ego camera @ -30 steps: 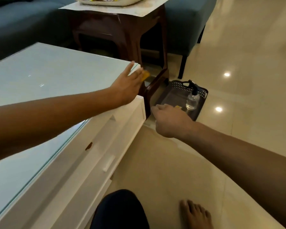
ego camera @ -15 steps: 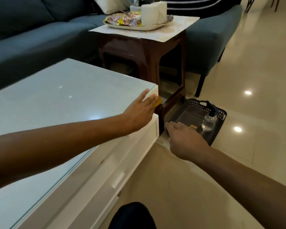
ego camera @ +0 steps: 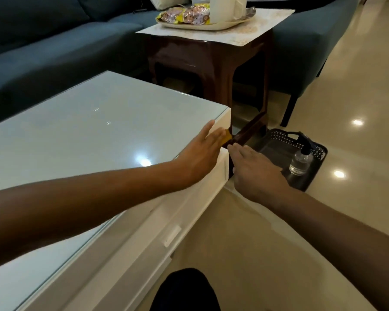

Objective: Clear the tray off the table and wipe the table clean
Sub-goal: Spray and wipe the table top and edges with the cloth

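The tray (ego camera: pixel 276 151) is already sitting on the floor, just beside the bench's (ego camera: pixel 94 131) far corner, so that part looks done. Wiping is going on now. The left hand (ego camera: pixel 202 153) is lying flat, fingers straight, pressing a yellow cloth (ego camera: pixel 294 137) at the corner edge. The right hand (ego camera: pixel 254 171) is reaching low beside that corner, fingers loose, holding nothing seen. The tray's long side is running away from the person, with a spray bottle (ego camera: pixel 301 161) standing upright in it.
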